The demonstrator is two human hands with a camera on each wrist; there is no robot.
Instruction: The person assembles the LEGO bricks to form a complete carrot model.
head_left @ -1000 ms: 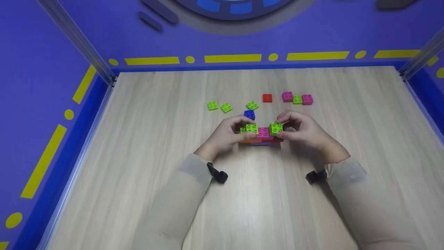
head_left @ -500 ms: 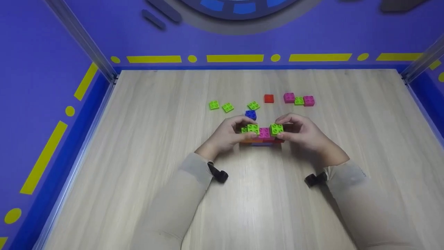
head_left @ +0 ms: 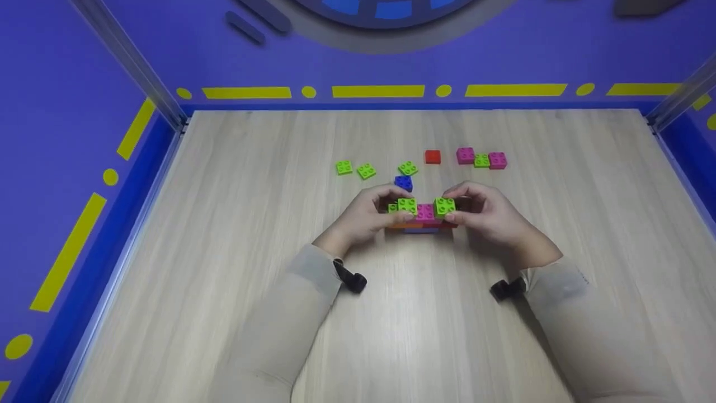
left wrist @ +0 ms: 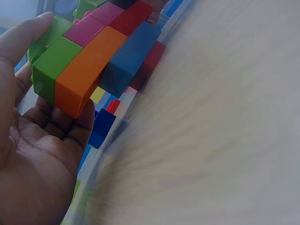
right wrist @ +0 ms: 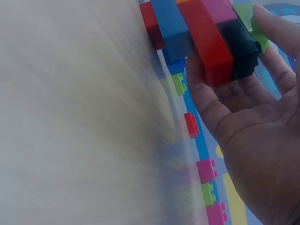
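Left hand (head_left: 369, 210) and right hand (head_left: 488, 211) grip the two ends of a build (head_left: 425, 217) over the middle of the counter (head_left: 251, 224)

Hardly anything shifts over the last second: the hands stay curled round the same ends, thumbs near, fingers behind, which suggests pressing or steadying rather than adding. The left hand pinches by one top green brick (head_left: 407, 205), the right by the right top brick (head_left: 444, 206), a pink brick (head_left: 425, 210) between; lower sit an orange brick (left wrist: 89, 68) and a blue brick (left wrist: 129, 61); whether the base touches the counter is hard to tell. No container shows; spares lie loose: a dark blue brick (head_left: 403, 182) just beyond the left fingers, three green spares (head_left: 366, 170), a red brick (head_left: 432, 157), and a green piece (head_left: 481, 160) between two pink spares (head_left: 465, 155)
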